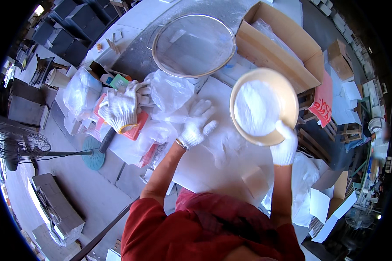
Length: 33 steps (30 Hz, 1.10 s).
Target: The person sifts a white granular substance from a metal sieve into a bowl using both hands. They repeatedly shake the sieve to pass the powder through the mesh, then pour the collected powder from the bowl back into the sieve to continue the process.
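In a white knit glove, my right hand (285, 145) grips the near rim of a cream-coloured bowl (288, 98). White powder (256, 106) fills much of the bowl, which tilts so its inside shows. My left hand (196, 126), gloved the same way, has its fingers spread over the table beside a clear plastic bag (172, 91); whether it touches the bag I cannot tell. Past both hands, a large round sieve (194, 45) with a metal rim and fine mesh sits at the far side. A dusting of powder covers the table (204, 169) below my hands.
Spare white gloves (119, 104) lie on a red item at the left, near a bulging plastic bag (82, 93). An open cardboard box (276, 48) stands at the far right. On the left floor stands a fan (21, 143); stacked flat cardboard (56, 211) lies nearer.
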Motion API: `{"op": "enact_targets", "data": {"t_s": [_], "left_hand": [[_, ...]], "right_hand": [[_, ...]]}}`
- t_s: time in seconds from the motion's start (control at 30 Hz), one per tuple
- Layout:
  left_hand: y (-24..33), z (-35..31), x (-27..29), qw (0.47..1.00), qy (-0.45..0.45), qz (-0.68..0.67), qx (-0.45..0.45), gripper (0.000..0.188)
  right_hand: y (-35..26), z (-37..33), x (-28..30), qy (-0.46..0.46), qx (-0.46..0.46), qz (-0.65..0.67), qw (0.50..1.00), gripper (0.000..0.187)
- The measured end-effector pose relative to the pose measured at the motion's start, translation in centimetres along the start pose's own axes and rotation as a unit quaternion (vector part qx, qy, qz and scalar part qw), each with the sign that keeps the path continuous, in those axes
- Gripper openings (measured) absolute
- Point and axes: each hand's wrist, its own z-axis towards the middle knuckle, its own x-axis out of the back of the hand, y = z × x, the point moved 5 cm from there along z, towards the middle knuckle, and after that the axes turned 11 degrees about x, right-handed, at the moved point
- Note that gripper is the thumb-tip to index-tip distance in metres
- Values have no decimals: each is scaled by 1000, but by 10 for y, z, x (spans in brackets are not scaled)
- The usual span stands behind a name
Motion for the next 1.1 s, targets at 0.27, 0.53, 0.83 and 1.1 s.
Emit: {"op": "enact_targets", "data": {"t_s": [0.27,0.53,0.83,1.1], "left_hand": [[4,4,6,993,52,96,-39,44],[6,11,9,997,39,41,-53,31],[3,12,11,998,52,-1,-44,27],[0,12,7,999,25,-7,-40,31]], "right_hand": [[-27,106,-177,-183,80,-78,977,47],[6,160,-278,-269,128,-212,931,56],[26,161,-305,-295,207,-346,866,59],[35,165,-308,-312,241,-381,836,61]]}}
